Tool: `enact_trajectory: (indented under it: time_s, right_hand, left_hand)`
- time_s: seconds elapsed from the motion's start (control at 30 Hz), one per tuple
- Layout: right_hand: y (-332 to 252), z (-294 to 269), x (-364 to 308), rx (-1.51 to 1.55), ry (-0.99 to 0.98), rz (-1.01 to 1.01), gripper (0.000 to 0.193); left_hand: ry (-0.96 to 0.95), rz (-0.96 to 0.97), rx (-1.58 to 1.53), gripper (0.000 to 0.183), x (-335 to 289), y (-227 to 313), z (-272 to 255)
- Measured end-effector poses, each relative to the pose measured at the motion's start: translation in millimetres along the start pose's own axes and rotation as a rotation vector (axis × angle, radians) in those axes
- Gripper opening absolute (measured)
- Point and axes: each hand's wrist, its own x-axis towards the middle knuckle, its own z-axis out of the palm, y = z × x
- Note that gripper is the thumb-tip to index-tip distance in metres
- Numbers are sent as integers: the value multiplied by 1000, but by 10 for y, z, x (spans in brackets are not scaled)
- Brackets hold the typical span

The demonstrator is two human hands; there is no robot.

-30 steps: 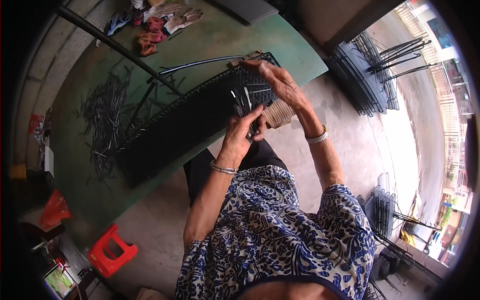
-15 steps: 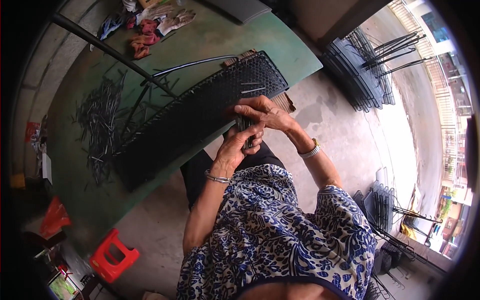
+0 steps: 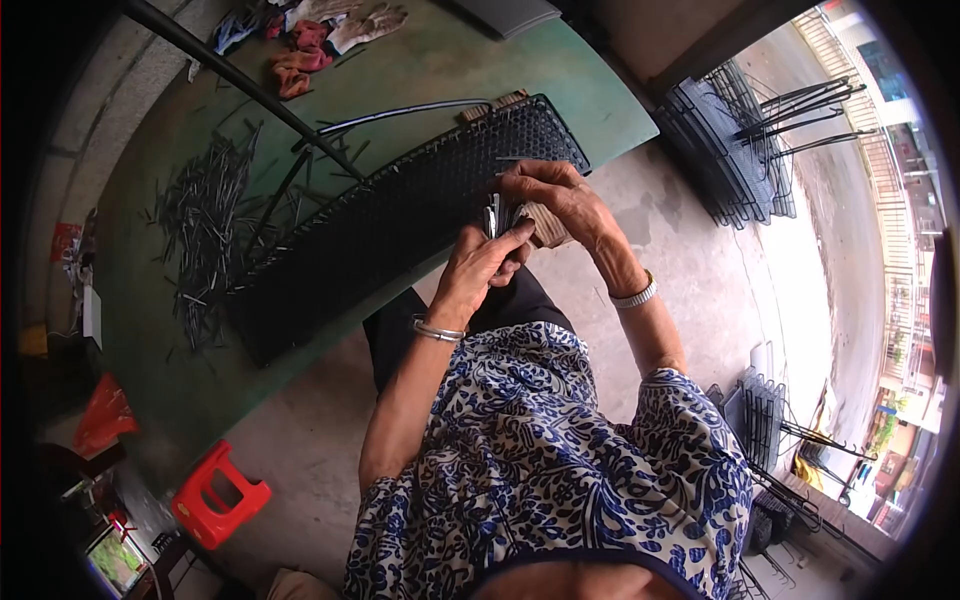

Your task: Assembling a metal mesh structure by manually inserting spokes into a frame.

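My left hand (image 3: 478, 268) is closed round a bundle of thin metal strips (image 3: 492, 216), whose silvery ends stick up above the thumb. Just above and to the right, my right hand (image 3: 560, 200) has its thumb and fingers pinched together over the near edge of a black mesh rack (image 3: 400, 225). What is in that pinch is hidden from view. One thin strip (image 3: 513, 158) lies on the mesh beside the right knuckles. The rack rests tilted along the green table's (image 3: 420, 60) near edge, its bent metal rod (image 3: 410, 108) rising behind.
A loose heap of dark strips (image 3: 205, 230) covers the table's left. Gloves (image 3: 305, 60) lie at the back. Stacked wire racks (image 3: 715, 150) stand on the floor at right, with more racks (image 3: 757, 410) nearer. A red stool (image 3: 220, 495) is at lower left.
My right hand has moved up and right, away from the left hand and onto the mesh by the strips. My left hand keeps its bundle, whose ends now show more.
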Motion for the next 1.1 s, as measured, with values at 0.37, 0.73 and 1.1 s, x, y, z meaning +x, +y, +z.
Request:
enact_trajectory:
  time_s: [0.37, 0.73, 1.1]
  right_hand:
    - [219, -508, 309, -97, 611, -416, 24]
    - [279, -721, 907, -507, 900, -691, 11]
    - [366, -662, 1001, -875, 779, -532, 11]
  left_hand:
    - [-25, 19, -230, 15, 55, -126, -76]
    - [90, -34, -389, 25, 44, -87, 43]
    - [22, 25, -544, 25, 57, -156, -65]
